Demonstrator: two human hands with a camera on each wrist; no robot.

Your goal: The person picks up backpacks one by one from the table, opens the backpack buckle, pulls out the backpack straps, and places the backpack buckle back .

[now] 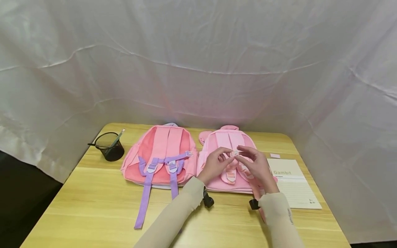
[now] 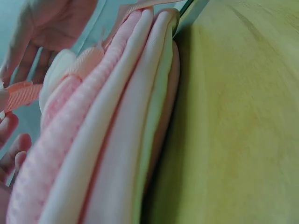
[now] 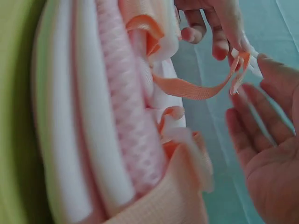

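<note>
Above the light-pink backpack point(image 1: 211, 184), my left hand point(image 1: 216, 164) and right hand point(image 1: 255, 164) meet at a small white buckle point(image 1: 234, 153). Fingertips of both hands pinch it and partly cover it, so whether its halves are joined is hidden. In the right wrist view, a thin peach strap point(image 3: 194, 89) runs from the backpack up to the white buckle point(image 3: 253, 64). The right hand's point(image 3: 273, 158) other fingers are spread below it. The left wrist view shows the peach strap point(image 2: 22, 96) stretched between the hands.
Left of it lies a coral-pink backpack point(image 1: 139, 151) with purple straps point(image 1: 144, 203). A black mesh pen cup point(image 1: 114, 152) with a pencil stands at far left. A notebook point(image 1: 294, 189) and a small pale slip point(image 1: 275, 156) lie at right. Fabric walls surround the wooden table point(image 1: 93, 206).
</note>
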